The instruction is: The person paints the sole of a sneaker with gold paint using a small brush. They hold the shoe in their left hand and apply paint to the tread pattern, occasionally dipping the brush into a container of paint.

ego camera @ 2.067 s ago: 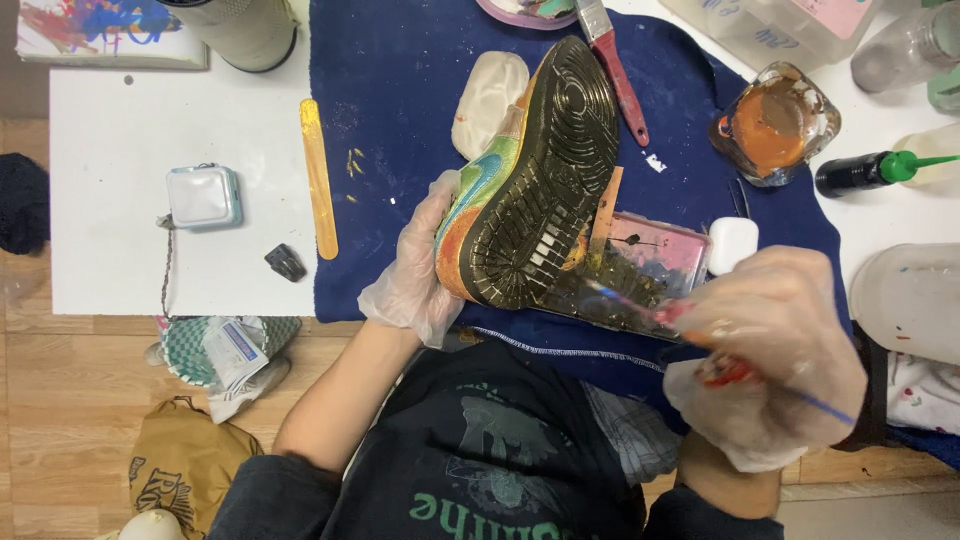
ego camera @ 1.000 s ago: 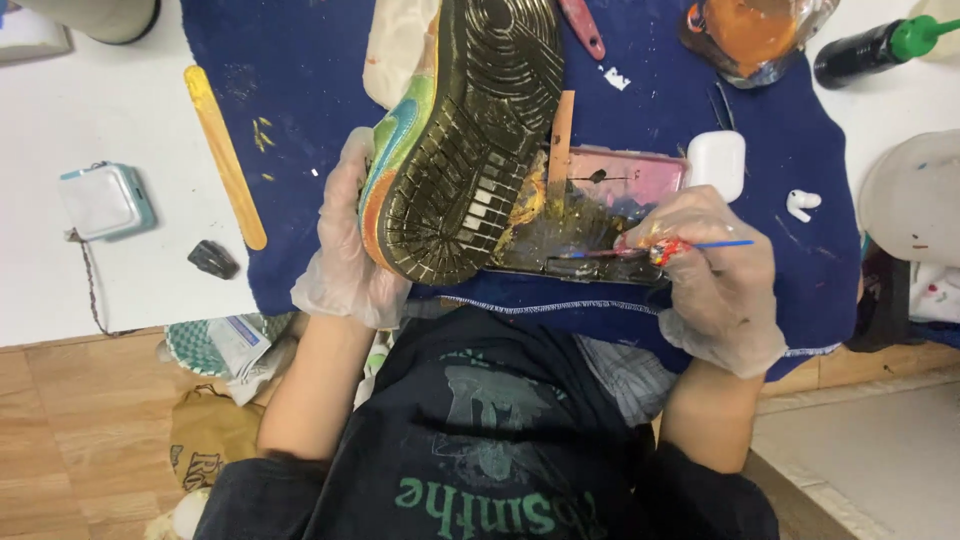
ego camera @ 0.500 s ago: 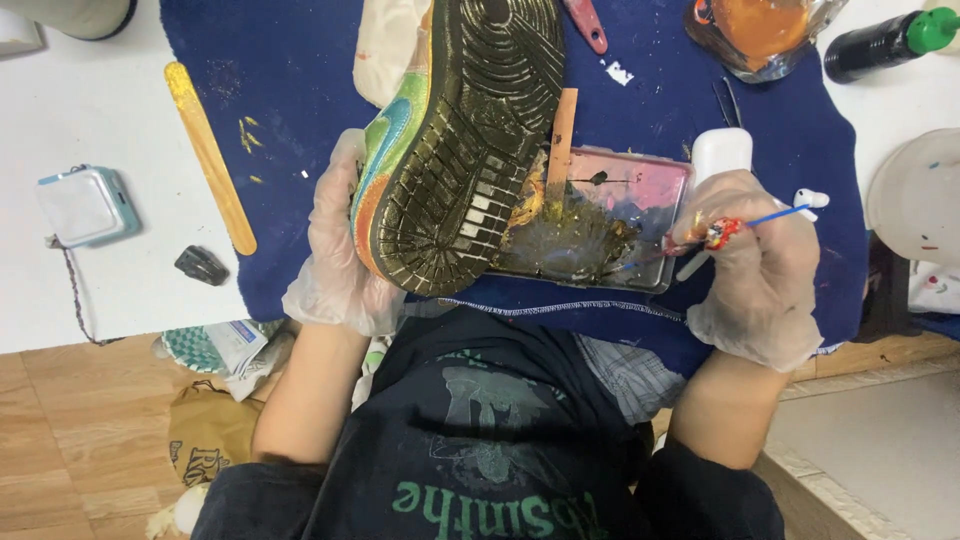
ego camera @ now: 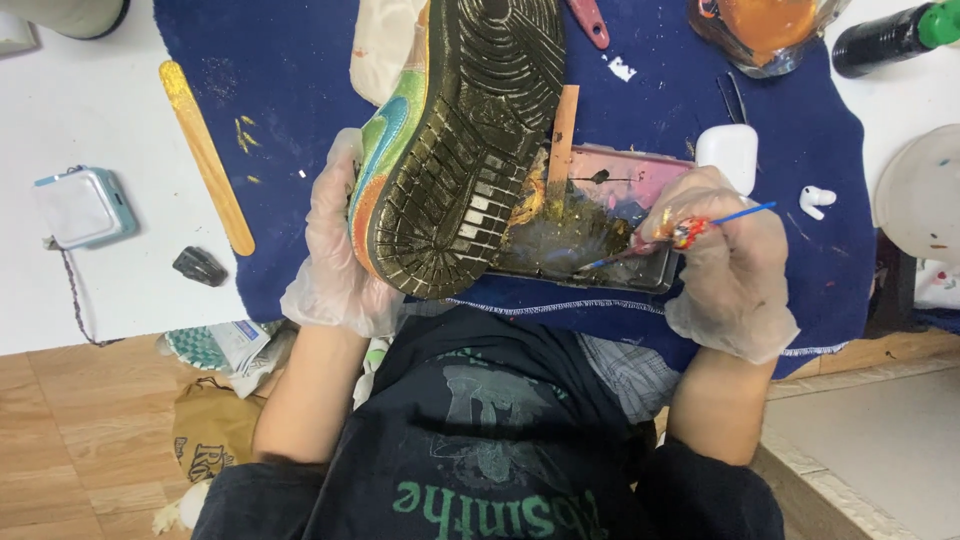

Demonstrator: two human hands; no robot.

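Left hand (ego camera: 335,265), gloved, is gripping the sneaker (ego camera: 460,140) along its coloured side, sole up, over the near edge of the blue cloth (ego camera: 280,100) on the desk. Long axis is running from near edge to far edge, tilted slightly right; which end is toe, cannot tell. Right hand (ego camera: 725,270) is pinching a thin paintbrush (ego camera: 680,235), tip dipping into the paint tray (ego camera: 600,230) beside the shoe. Sole is looking mostly gold-coated, some paler tread blocks showing; judged well along, touch-ups remaining.
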